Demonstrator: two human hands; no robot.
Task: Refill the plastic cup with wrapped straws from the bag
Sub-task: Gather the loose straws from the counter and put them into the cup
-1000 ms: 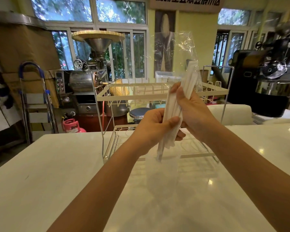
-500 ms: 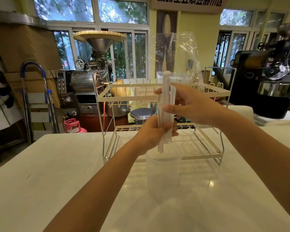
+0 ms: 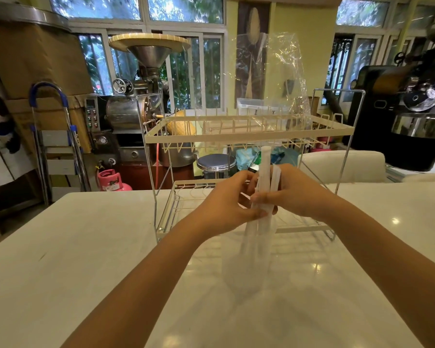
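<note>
On the white counter (image 3: 91,247), before the two-tier wire rack (image 3: 246,131), the clear bag (image 3: 274,79) rises empty-looking above the hands. The plastic cup (image 3: 246,270) stands below them, blurred. The left hand (image 3: 226,204) and right hand (image 3: 296,192) both close around the wrapped straws (image 3: 264,187), whose lower ends seem inside the cup. This looks like the insertion step; next, release them gently. No legible writing shows.

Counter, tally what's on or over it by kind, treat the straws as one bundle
Hands: 2, left, right
Straw bundle: 1
Plastic cup: 1
Clear bag: 1
Wire rack: 1
Total: 6
</note>
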